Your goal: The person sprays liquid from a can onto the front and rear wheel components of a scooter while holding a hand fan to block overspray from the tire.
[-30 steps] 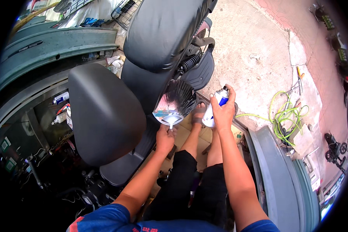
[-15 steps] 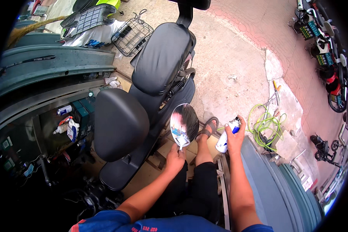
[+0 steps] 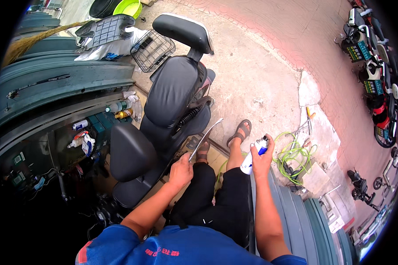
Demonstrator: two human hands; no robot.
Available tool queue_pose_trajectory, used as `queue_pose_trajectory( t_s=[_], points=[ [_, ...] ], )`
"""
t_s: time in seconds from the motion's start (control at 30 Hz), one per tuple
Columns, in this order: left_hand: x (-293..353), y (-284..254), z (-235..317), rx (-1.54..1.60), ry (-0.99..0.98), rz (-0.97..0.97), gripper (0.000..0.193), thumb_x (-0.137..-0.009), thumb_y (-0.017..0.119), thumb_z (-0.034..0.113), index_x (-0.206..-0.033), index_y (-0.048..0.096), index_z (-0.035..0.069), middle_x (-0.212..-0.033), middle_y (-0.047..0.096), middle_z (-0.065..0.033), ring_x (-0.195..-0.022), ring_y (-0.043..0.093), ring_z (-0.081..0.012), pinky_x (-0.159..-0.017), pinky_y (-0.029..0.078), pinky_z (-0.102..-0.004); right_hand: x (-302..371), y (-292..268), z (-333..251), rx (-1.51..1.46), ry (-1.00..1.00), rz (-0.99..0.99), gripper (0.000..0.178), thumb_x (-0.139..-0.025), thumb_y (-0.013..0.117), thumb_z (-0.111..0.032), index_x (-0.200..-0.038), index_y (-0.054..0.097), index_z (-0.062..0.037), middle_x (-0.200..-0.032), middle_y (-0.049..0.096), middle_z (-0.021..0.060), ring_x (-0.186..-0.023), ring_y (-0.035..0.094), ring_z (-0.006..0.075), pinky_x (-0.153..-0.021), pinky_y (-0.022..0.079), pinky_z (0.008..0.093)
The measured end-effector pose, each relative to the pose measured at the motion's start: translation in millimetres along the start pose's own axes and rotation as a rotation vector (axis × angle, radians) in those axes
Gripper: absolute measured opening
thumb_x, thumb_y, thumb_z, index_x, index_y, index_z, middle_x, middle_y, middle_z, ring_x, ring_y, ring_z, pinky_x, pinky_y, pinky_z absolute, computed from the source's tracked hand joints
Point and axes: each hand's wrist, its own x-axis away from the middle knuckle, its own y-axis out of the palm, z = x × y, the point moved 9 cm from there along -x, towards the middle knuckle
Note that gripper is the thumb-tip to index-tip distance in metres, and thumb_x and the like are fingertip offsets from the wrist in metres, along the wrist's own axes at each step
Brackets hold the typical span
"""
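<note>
My left hand (image 3: 180, 171) is closed round the lower end of a round mirror (image 3: 206, 138). The mirror is turned almost edge-on, so it shows as a thin pale curved strip and its reflecting face is hidden. My right hand (image 3: 262, 164) is wrapped round a white and blue spray can (image 3: 247, 164), its nozzle end up near my fingertips. Just beyond my left hand stands an electric scooter with a black padded seat (image 3: 170, 90), a second black seat (image 3: 130, 152) closer to me and a backrest (image 3: 183, 32).
A wire basket (image 3: 152, 54) and a black plastic panel (image 3: 108, 31) lie beyond the scooter. On the right, a coiled yellow-green hose (image 3: 292, 164) lies on the ground near tools (image 3: 310, 118). Bottles (image 3: 119, 106) stand at left. Parked bikes (image 3: 378, 88) line the far right.
The mirror has turned from showing its reflecting face to nearly edge-on, and my left hand has moved a little left. The spray can stays in my right hand. The whole view has shifted.
</note>
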Motion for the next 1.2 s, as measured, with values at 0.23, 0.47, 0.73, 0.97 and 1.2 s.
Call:
queue_pose_trajectory(
  t_s=[0.23, 0.47, 0.73, 0.97, 1.2],
  points=[
    [-13.0, -6.3, 24.5, -0.113, -0.102, -0.127, 0.027, -0.097, 0.057, 0.006, -0.123, 0.060, 0.000, -0.107, 0.073, -0.0285, -0.099, 0.072, -0.0502, -0.087, 0.057, -0.0601, -77.1, -105.5, -42.0, 0.113, -0.077, 0.022, 0.070, -0.094, 0.082, -0.012, -0.156, 0.050, -0.0029, -0.147, 0.060, 0.0185, -0.133, 0.058, 0.0290, -0.118, 0.043, 0.0406],
    [17.0, 2.5, 7.8, -0.052, -0.515, -0.260, 0.029, -0.088, 0.063, 0.006, -0.116, 0.068, -0.001, -0.114, 0.077, -0.0293, -0.109, 0.075, -0.0482, -0.094, 0.060, -0.0568, -192.2, -161.3, -137.0, 0.278, -0.185, 0.031, 0.074, -0.092, 0.083, -0.019, -0.156, 0.051, -0.0009, -0.147, 0.061, 0.0216, -0.130, 0.061, 0.0321, -0.116, 0.046, 0.0412],
    [17.6, 51.9, 59.9, 0.237, -0.801, -0.130, 0.037, -0.087, 0.069, 0.011, -0.122, 0.074, 0.000, -0.119, 0.077, -0.0286, -0.113, 0.076, -0.0451, -0.099, 0.061, -0.0528, -337.3, -164.9, -271.1, 0.385, -0.419, -0.080, 0.074, -0.092, 0.084, -0.024, -0.154, 0.053, 0.0024, -0.146, 0.062, 0.0228, -0.132, 0.061, 0.0328, -0.116, 0.046, 0.0427],
    [4.9, 163.2, 161.5, 0.659, -1.225, 0.251, 0.032, -0.086, 0.072, 0.014, -0.113, 0.079, -0.002, -0.122, 0.076, -0.0303, -0.116, 0.074, -0.0460, -0.100, 0.060, -0.0536, -450.5, -86.2, -364.8, 0.576, -0.594, -0.508, 0.075, -0.089, 0.086, -0.026, -0.153, 0.055, -0.0012, -0.136, 0.066, 0.0204, -0.118, 0.066, 0.0295, -0.108, 0.052, 0.0434],
    [-17.0, 338.4, 407.8, 1.115, -1.569, 0.441, 0.030, -0.076, 0.078, 0.019, -0.096, 0.082, -0.004, -0.104, 0.079, -0.0313, -0.103, 0.078, -0.0466, -0.091, 0.063, -0.0501, -522.9, -91.3, -433.7, 0.700, -0.754, -0.716, 0.079, -0.086, 0.086, -0.029, -0.154, 0.054, -0.0072, -0.135, 0.068, 0.0194, -0.116, 0.067, 0.0291, -0.105, 0.054, 0.0416]
  ],
)
